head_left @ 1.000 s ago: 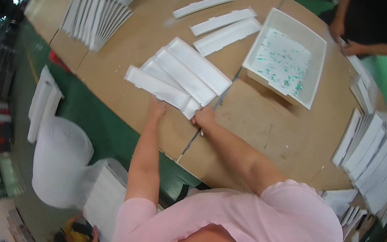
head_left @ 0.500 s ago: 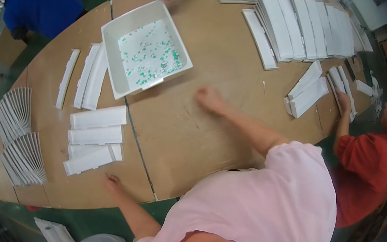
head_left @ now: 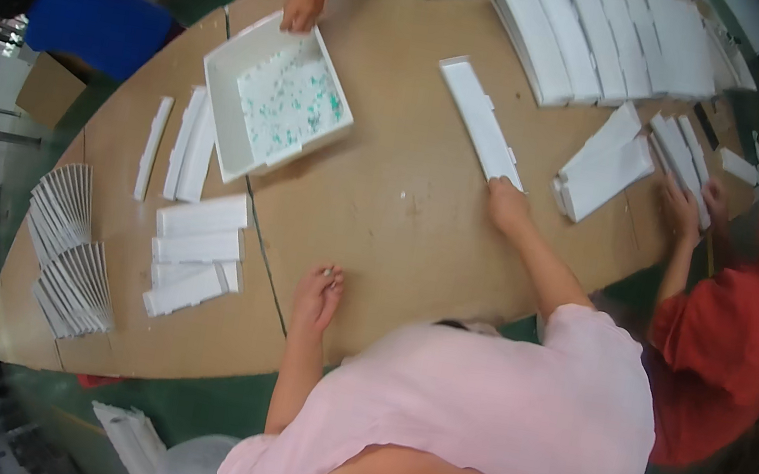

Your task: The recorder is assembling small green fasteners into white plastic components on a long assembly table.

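My right hand (head_left: 508,208) grips the near end of a long, flat white carton (head_left: 478,119), which slants away from me across the table. Closer to my body, at the table's front, my left hand (head_left: 318,299) is curled with its fingertips together; a tiny pale speck shows at them, too small to name. Beyond it stands a white plastic bin (head_left: 315,145) scattered inside with small green and clear pieces. A co-worker's hand (head_left: 304,5) reaches over the bin's far rim.
White cartons (head_left: 580,36) lie overlapped at the far right, with a smaller pile (head_left: 604,168) nearer. More flat cartons (head_left: 200,243) and fanned stacks (head_left: 76,273) lie on the left. A person in red (head_left: 727,362) handles cartons at the right; someone in blue (head_left: 97,14) is at far left.
My right hand has moved right and taken hold of a carton, now drawn away from the big pile. My left hand has come rightward. The co-worker's hand has come over the bin.
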`<state>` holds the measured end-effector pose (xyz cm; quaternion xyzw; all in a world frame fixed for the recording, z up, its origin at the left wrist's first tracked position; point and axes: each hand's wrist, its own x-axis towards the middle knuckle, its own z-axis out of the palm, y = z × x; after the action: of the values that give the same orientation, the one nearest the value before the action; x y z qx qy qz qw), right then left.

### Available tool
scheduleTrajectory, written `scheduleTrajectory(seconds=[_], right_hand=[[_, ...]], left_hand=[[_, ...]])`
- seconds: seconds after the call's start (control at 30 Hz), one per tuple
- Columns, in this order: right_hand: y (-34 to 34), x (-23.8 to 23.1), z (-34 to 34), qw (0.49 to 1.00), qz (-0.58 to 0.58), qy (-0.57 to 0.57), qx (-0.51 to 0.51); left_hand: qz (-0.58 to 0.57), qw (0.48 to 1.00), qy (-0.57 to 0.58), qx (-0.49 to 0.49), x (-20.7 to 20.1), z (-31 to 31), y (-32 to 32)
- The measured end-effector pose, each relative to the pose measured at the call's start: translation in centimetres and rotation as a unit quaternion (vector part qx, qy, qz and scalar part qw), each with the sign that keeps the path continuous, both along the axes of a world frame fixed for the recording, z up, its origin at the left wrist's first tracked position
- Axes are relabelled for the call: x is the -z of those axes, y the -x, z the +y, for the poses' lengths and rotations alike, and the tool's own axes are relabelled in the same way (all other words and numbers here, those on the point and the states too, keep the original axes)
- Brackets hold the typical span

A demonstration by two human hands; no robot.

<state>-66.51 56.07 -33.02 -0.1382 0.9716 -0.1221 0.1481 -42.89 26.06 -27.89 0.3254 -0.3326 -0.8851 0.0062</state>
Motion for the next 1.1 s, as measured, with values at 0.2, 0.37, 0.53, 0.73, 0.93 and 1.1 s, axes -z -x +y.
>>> scheduleTrajectory(seconds=[0.2, 0.37, 0.53, 0.73, 0.93, 1.1], right_hand=[[-13.8, -1.5, 2.1, 0.987, 0.010, 0.054, -0.149], [-14.2, 0.0, -0.4, 0.971, 0.043, 0.116, -0.204], [-14.9, 1.8, -0.2, 0.937, -0.030, 0.348, 0.013], [-13.6, 3.3, 2.5, 0.937, -0.013, 0.338, 0.093], [-13.1, 3.2, 1.9, 0.927, -0.064, 0.349, 0.119], [-12.5, 4.1, 2.3, 0.939, -0.047, 0.334, 0.071]], left_hand=[[-0.055, 0.989, 0.038, 0.132, 0.4, 6.0, 2.5], [-0.038, 0.926, 0.234, 0.293, 1.0, 9.5, 6.8], [-0.053, 0.871, 0.343, 0.348, 3.1, 10.9, 9.5], [-0.072, 0.847, 0.350, 0.394, 5.4, 13.3, 10.8], [-0.063, 0.823, 0.381, 0.417, 7.0, 15.0, 11.4], [-0.083, 0.804, 0.411, 0.421, 7.4, 15.5, 11.1]])
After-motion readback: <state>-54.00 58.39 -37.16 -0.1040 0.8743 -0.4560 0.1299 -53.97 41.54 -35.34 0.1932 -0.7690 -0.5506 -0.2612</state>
